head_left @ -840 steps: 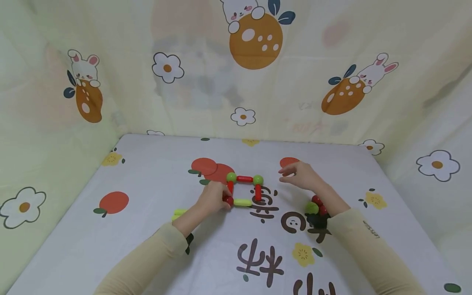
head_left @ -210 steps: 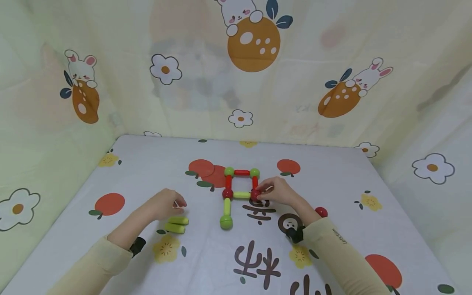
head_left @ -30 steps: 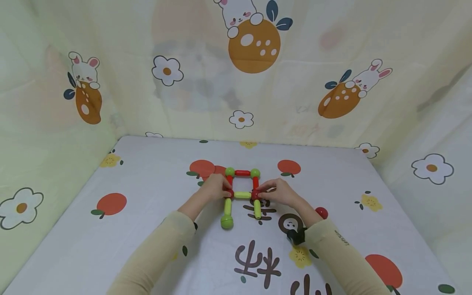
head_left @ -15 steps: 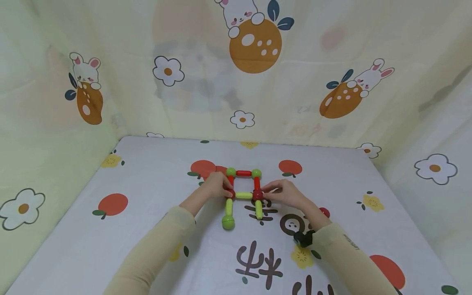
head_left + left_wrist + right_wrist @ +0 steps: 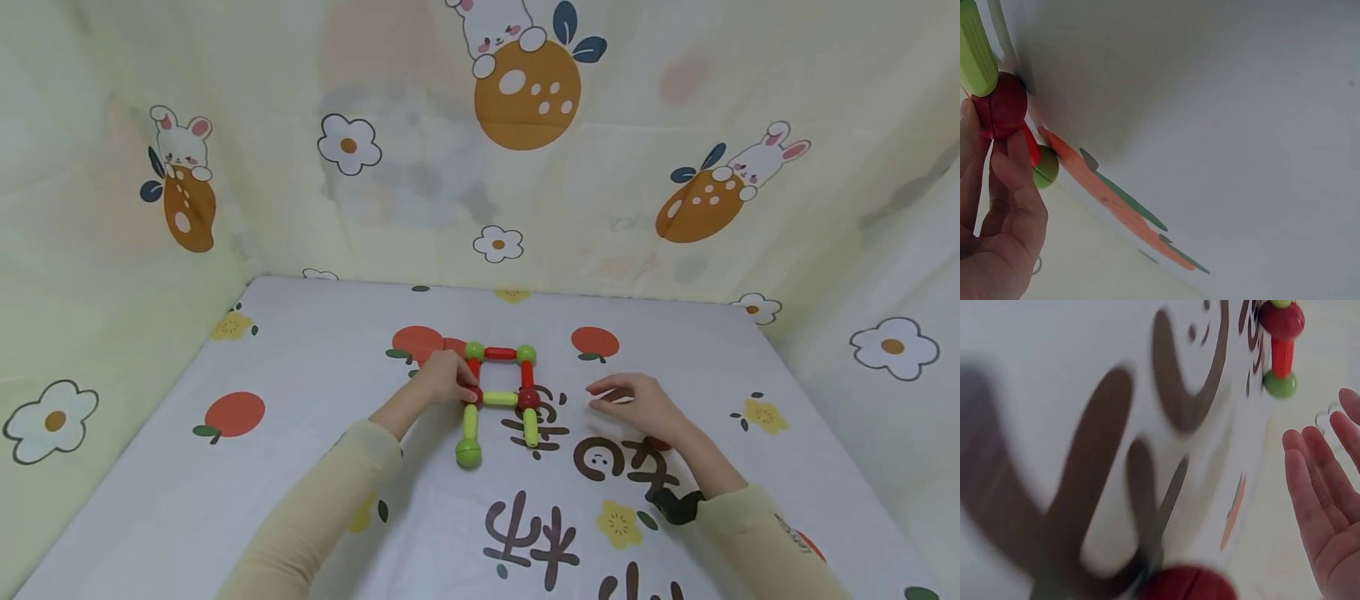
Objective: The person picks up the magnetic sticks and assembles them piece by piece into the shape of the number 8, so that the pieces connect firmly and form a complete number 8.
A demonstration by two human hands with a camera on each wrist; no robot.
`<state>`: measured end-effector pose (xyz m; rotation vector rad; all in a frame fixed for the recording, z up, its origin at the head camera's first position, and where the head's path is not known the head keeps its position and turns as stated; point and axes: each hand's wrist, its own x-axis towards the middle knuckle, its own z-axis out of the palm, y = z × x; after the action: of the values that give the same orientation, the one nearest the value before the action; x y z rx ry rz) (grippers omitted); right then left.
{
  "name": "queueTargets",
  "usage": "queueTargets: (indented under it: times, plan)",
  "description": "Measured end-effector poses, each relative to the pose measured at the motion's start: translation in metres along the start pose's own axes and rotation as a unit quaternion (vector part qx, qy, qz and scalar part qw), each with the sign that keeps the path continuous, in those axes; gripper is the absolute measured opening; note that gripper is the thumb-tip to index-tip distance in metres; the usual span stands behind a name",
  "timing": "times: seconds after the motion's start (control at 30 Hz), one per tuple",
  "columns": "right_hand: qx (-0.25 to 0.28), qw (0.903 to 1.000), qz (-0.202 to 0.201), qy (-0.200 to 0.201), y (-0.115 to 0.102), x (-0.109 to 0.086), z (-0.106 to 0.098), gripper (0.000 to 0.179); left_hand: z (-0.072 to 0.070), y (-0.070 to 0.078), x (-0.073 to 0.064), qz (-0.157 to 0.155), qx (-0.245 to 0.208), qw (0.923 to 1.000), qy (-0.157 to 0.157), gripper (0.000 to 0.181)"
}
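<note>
A frame of rods and balls lies on the table. Green balls point(image 5: 527, 355) form its far corners and red rods point(image 5: 500, 353) its far part. My left hand point(image 5: 444, 379) pinches the red ball point(image 5: 1007, 107) at its near left corner. From that ball a yellow-green rod point(image 5: 470, 423) runs toward me to another green ball point(image 5: 468, 453). The near right red ball point(image 5: 528, 398) bears a second yellow-green rod point(image 5: 531, 427) with a bare near end. My right hand point(image 5: 637, 404) is apart from the frame, fingers loosely extended, over a loose red ball point(image 5: 1191, 584).
The white tablecloth point(image 5: 315, 500) carries printed fruit, flowers and brown characters. A patterned curtain point(image 5: 420, 192) stands along the back and both sides of the table. A black wrist strap piece point(image 5: 675, 505) shows below my right wrist.
Over the last second my right hand has let go of the near right red ball and moved right. Since seven seconds ago, a yellow-green rod was added there and my left hand came to the frame.
</note>
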<state>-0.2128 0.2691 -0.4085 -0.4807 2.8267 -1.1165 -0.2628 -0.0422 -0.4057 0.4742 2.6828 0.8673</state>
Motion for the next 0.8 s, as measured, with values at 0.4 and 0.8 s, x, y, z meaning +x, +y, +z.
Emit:
queueTargets:
  times: [0.4,0.8]
  plan:
    - [-0.029,0.9986,0.041,0.018,0.024,-0.044,-0.032,0.034,-0.001,-0.002,0.002,-0.002,-0.008,1.0000,0.000,0.022]
    - [-0.057,0.9938,0.095,-0.006,0.040,-0.067,-0.040,0.047,-0.001,-0.005,0.003,-0.003,-0.009,1.0000,0.000,0.023]
